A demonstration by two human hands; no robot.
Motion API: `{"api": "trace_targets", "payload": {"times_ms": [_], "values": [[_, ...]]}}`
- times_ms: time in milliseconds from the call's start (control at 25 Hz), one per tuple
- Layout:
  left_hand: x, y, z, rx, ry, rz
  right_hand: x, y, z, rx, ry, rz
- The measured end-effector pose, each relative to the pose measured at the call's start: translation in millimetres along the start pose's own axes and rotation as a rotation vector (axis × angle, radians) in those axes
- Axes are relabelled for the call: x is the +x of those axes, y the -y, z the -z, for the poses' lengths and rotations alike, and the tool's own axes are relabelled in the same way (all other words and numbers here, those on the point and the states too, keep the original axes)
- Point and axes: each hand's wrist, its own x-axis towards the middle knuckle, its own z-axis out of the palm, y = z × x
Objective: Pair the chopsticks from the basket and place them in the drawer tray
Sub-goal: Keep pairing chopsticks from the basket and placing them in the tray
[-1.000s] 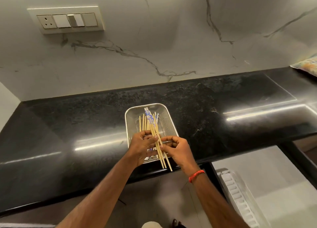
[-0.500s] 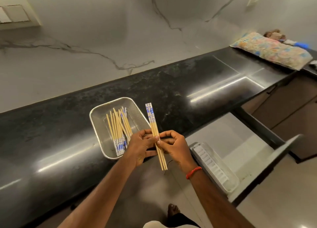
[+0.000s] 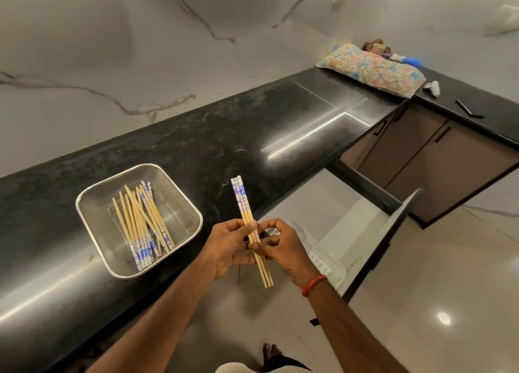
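A pair of wooden chopsticks [image 3: 242, 204] with blue-and-white patterned tops is held side by side, tops pointing away from me. My left hand [image 3: 224, 246] and my right hand [image 3: 283, 249] both pinch them near the middle, just past the counter's front edge. To the left, a square metal mesh basket [image 3: 95, 204] sits on the black counter and holds several more chopsticks [image 3: 143, 221] in a loose heap. A white ribbed drawer tray [image 3: 323, 263] lies in the open drawer [image 3: 393, 232], partly hidden behind my right hand.
The black stone countertop [image 3: 252, 136] runs along a marble wall and turns a corner at the right. A floral cushion [image 3: 370, 69] and small items lie at the far corner. Brown cabinet doors [image 3: 421, 159] stand behind the open drawer. Pale tiled floor lies below.
Both hands lifted the pair out of the basket and carried it right, toward the drawer. My view has swung right, bringing the open drawer and far corner into sight.
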Motion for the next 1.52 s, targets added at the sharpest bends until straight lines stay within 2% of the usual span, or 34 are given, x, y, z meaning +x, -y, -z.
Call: {"api": "trace_targets", "payload": {"times_ms": [200, 360, 1000, 1200, 1520], "values": [[18, 9, -25, 0.091, -0.019, 0.052, 4, -17, 32, -0.049, 0.015, -0.021], [34, 22, -50, 0.101, -0.029, 0.102, 8, -28, 62, 0.032, 0.018, -0.046], [94, 65, -131, 0.075, -0.09, 0.19, 73, -97, 158, 0.002, 0.167, -0.093], [105, 75, -130, 0.091, -0.244, 0.219, 98, -133, 166, -0.141, 0.058, -0.213], [111, 92, -106, 0.11, -0.385, 0.261, 119, -191, 152, -0.423, 0.06, -0.307]]}}
